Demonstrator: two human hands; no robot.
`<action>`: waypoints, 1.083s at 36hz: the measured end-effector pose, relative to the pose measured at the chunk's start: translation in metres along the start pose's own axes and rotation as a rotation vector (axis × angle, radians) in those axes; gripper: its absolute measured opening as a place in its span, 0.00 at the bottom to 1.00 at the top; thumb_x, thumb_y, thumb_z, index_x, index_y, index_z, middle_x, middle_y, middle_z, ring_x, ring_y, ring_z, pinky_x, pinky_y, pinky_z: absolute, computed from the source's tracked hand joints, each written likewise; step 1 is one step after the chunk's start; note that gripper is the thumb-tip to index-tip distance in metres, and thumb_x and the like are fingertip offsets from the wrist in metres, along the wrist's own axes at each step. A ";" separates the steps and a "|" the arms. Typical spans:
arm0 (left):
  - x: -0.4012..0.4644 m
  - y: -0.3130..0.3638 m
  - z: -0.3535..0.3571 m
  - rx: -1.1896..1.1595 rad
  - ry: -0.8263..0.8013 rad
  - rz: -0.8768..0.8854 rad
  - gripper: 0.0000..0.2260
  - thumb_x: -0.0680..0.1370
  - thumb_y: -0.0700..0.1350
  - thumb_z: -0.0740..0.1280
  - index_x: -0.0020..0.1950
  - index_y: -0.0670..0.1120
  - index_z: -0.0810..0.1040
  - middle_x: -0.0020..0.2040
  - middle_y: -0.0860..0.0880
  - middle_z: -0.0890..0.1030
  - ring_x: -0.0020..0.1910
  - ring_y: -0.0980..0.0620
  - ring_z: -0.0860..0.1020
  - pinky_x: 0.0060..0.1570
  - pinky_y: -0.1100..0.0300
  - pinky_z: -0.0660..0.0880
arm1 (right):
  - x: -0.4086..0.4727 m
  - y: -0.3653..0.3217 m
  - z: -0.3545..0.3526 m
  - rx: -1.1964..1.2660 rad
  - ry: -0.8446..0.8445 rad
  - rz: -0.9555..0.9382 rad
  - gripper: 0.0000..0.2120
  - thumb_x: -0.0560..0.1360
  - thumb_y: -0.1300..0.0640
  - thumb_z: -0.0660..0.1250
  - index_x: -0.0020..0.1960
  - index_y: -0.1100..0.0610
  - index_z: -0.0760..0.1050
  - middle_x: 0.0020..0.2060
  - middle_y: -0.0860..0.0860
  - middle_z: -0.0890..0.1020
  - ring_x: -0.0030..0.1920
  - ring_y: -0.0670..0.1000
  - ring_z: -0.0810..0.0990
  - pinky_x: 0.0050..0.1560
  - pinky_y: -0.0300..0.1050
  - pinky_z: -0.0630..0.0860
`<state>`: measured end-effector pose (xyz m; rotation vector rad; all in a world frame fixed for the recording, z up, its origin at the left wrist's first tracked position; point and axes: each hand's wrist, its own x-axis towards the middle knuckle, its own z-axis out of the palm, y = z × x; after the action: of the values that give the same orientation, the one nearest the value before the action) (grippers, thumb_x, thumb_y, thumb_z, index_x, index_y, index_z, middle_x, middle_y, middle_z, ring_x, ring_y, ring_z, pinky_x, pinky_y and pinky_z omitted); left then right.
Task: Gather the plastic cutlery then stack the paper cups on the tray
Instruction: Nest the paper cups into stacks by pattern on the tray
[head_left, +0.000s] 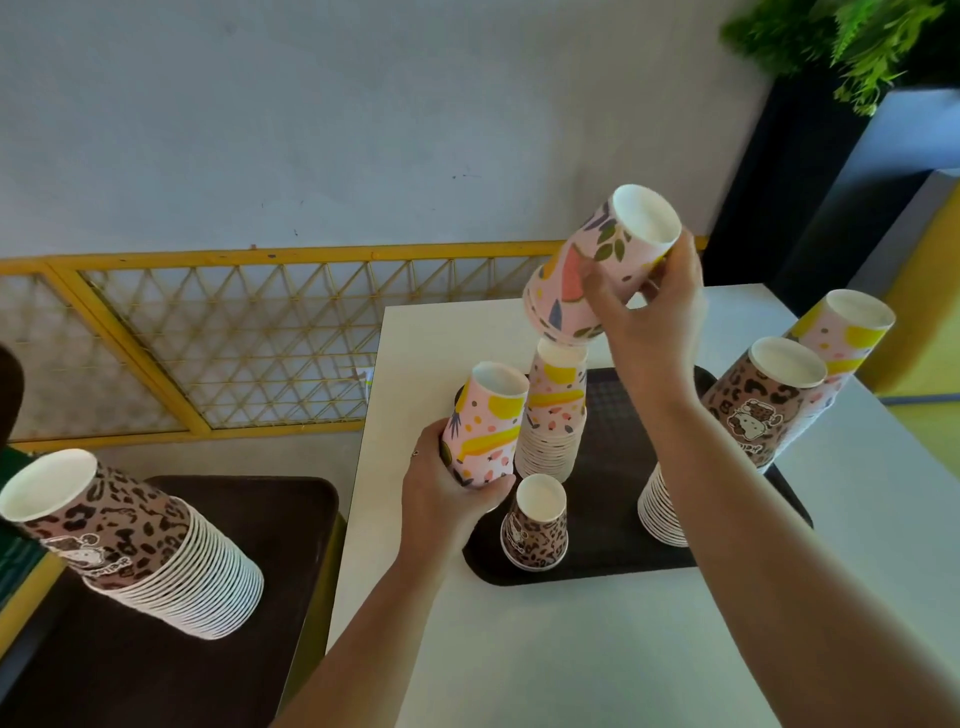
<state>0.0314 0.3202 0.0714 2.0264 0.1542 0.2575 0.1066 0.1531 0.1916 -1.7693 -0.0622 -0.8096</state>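
Observation:
A black tray (608, 545) lies on the white table (597, 649). On it stands a tall stack of upside-down pink fruit-print cups (553, 415). My right hand (649, 312) grips a short nest of pink fruit-print cups (597, 265), tilted, just above that stack. My left hand (447, 493) holds another upside-down pink cup (491, 423) to the stack's left. A small leopard-print cup (535, 522) stands inverted at the tray's front. A leopard-print stack (748, 410) leans at the tray's right. No cutlery is in view.
Another pink cup stack (847, 332) stands at the far right behind the leopard one. A second dark tray (208, 623) on the left carries a long leaning leopard-print stack (130, 540). A yellow lattice fence (234, 338) and wall lie behind; a plant (841, 41) is at the top right.

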 end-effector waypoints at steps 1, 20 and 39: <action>0.000 0.000 0.000 0.000 0.000 0.001 0.33 0.61 0.44 0.80 0.63 0.47 0.70 0.52 0.55 0.76 0.50 0.58 0.75 0.42 0.74 0.71 | 0.000 0.003 0.001 -0.030 0.006 -0.010 0.34 0.64 0.40 0.68 0.63 0.59 0.69 0.54 0.51 0.76 0.52 0.49 0.76 0.47 0.38 0.77; 0.000 0.005 0.002 -0.056 0.012 0.005 0.31 0.62 0.44 0.80 0.61 0.52 0.69 0.50 0.59 0.75 0.49 0.62 0.75 0.39 0.76 0.73 | -0.044 0.034 0.008 -0.198 -0.136 0.009 0.35 0.67 0.45 0.73 0.68 0.56 0.65 0.64 0.51 0.69 0.61 0.46 0.70 0.57 0.31 0.66; -0.006 0.019 0.000 -0.118 -0.119 0.050 0.43 0.57 0.43 0.82 0.65 0.57 0.63 0.59 0.58 0.76 0.56 0.60 0.75 0.49 0.71 0.74 | -0.095 0.010 0.015 -0.046 -0.466 0.184 0.24 0.68 0.52 0.73 0.59 0.47 0.66 0.49 0.44 0.78 0.54 0.48 0.79 0.53 0.47 0.78</action>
<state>0.0252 0.3105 0.0875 1.9238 0.0132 0.1726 0.0462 0.1950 0.1295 -1.9444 -0.1865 -0.2575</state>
